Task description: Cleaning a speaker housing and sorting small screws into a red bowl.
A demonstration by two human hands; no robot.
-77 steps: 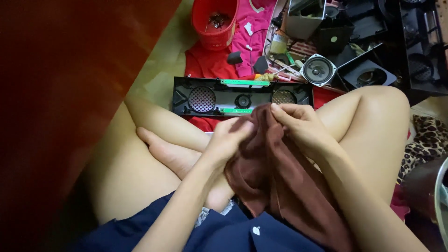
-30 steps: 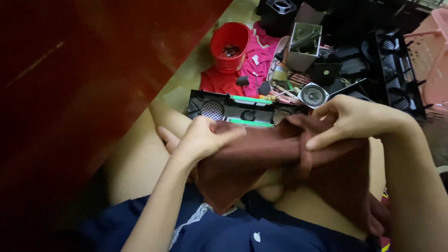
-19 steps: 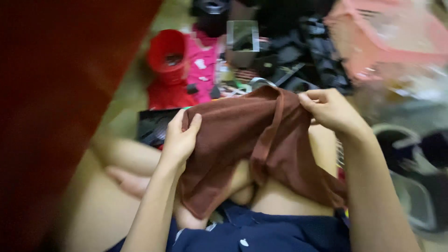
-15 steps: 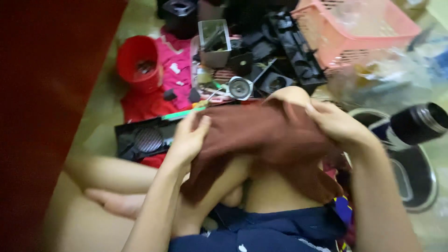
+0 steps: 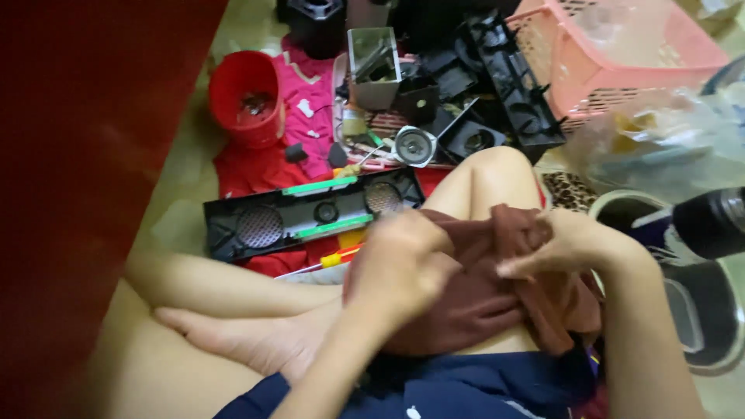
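Observation:
A dark brown cloth (image 5: 481, 299) lies bunched over my right thigh, below my bent knee. My left hand (image 5: 400, 264) presses down on its left part with the fingers curled into the fabric. My right hand (image 5: 563, 242) pinches a fold of the same cloth near its upper right edge. Just beyond my hands, a long black speaker panel (image 5: 310, 213) with round grilles and green strips lies on the floor.
A red bucket (image 5: 244, 97) and pink cloth (image 5: 306, 109) sit at the back left. Black plastic parts (image 5: 512, 77), a small loose speaker (image 5: 413, 146) and a pink basket (image 5: 621, 54) crowd the back right. A yellow-handled screwdriver (image 5: 330, 260) lies by my legs. A dark red surface (image 5: 85, 155) fills the left.
The view swung right and back. My hands spread the brown cloth out, lifted it, then brought it down and bunched it over my right thigh.

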